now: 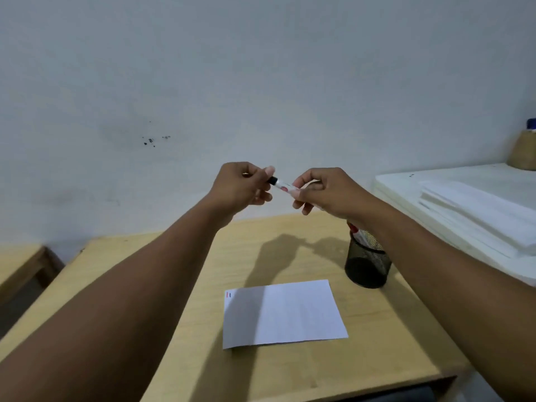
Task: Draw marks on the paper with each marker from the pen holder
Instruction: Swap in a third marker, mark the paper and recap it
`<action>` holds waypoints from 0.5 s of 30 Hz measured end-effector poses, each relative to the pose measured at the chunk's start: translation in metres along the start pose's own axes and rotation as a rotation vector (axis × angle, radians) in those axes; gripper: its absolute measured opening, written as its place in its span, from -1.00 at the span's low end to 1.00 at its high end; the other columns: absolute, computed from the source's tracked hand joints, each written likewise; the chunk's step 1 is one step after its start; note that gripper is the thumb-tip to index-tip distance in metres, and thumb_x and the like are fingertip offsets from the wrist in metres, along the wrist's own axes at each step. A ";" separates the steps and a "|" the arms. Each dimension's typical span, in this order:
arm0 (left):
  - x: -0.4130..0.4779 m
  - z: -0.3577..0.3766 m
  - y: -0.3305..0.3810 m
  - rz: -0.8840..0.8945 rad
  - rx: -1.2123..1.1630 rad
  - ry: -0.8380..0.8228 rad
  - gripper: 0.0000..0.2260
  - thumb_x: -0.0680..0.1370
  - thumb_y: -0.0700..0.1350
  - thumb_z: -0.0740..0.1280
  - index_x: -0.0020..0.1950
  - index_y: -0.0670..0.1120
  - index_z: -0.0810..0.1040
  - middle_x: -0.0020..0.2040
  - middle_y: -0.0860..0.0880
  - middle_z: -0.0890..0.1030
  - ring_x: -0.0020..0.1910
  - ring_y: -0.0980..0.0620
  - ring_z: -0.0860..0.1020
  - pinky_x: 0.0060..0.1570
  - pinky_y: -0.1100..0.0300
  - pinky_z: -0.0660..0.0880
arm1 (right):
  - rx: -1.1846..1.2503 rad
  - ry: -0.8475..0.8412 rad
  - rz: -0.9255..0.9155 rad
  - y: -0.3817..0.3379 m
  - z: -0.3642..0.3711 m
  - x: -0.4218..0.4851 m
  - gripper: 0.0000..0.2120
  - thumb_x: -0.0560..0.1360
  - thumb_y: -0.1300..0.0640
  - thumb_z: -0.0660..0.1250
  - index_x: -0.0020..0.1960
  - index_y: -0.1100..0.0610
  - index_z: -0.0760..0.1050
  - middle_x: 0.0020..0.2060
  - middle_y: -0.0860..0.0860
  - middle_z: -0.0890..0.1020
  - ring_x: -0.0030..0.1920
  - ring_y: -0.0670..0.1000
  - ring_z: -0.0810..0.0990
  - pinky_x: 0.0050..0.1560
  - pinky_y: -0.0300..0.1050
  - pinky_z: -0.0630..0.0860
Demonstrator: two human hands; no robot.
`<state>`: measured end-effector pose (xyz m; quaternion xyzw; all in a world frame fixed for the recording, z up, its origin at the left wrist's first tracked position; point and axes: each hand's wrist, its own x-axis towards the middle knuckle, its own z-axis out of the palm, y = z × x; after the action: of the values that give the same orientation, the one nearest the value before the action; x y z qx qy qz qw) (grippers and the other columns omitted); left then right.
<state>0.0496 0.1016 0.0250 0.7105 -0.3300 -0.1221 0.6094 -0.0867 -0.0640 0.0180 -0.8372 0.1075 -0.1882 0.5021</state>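
Note:
Both hands are raised above the wooden table (290, 369), holding one white marker (282, 185) between them. My left hand (242, 188) pinches the marker's black cap end. My right hand (326, 191) grips the white barrel. The white paper (290, 314) lies flat on the table below, with a short red mark and a short dark mark (228, 295) at its top left corner. A black mesh pen holder (367, 265) stands right of the paper, partly behind my right forearm, with a red-capped marker (355, 230) sticking out of it.
A white surface with a stack of white sheets (475, 210) lies to the right of the table. A tan basket (523, 153) stands at its far end. A second wooden table (20, 265) sits at the left. A pale wall is close behind.

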 end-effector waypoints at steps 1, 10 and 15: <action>-0.004 -0.011 -0.004 -0.025 -0.021 0.008 -0.71 0.61 -0.02 0.41 -0.03 -0.26 0.61 -0.26 -0.09 0.64 -0.30 -0.03 0.68 -0.17 0.08 0.63 | 0.001 -0.025 0.002 -0.006 0.009 0.004 -0.76 0.51 0.01 0.50 0.07 0.15 0.64 -0.19 0.06 0.80 -0.31 -0.04 0.66 -0.14 -0.11 0.48; -0.037 -0.074 -0.046 -0.085 -0.078 0.124 -0.72 0.69 -0.07 0.26 -0.12 -0.23 0.50 -0.34 -0.09 0.50 -0.38 -0.04 0.66 -0.27 0.15 0.63 | -0.313 -0.066 -0.270 -0.022 0.091 0.020 -0.92 0.55 0.05 0.44 -0.05 -0.01 0.54 -0.22 0.03 0.71 -0.26 0.03 0.57 -0.25 -0.11 0.44; -0.040 -0.085 -0.057 -0.184 -0.331 0.295 -0.70 0.70 -0.10 0.25 -0.14 -0.25 0.52 -0.38 -0.07 0.51 -0.37 -0.01 0.71 -0.28 0.23 0.64 | -0.538 -0.012 -0.449 -0.022 0.111 0.016 -0.92 0.58 0.09 0.34 0.00 0.05 0.45 -0.27 -0.04 0.56 -0.23 0.14 0.51 -0.21 0.05 0.48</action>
<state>0.0869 0.1954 -0.0190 0.6382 -0.1467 -0.1244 0.7455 -0.0254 0.0295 -0.0061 -0.9434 -0.0366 -0.2539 0.2103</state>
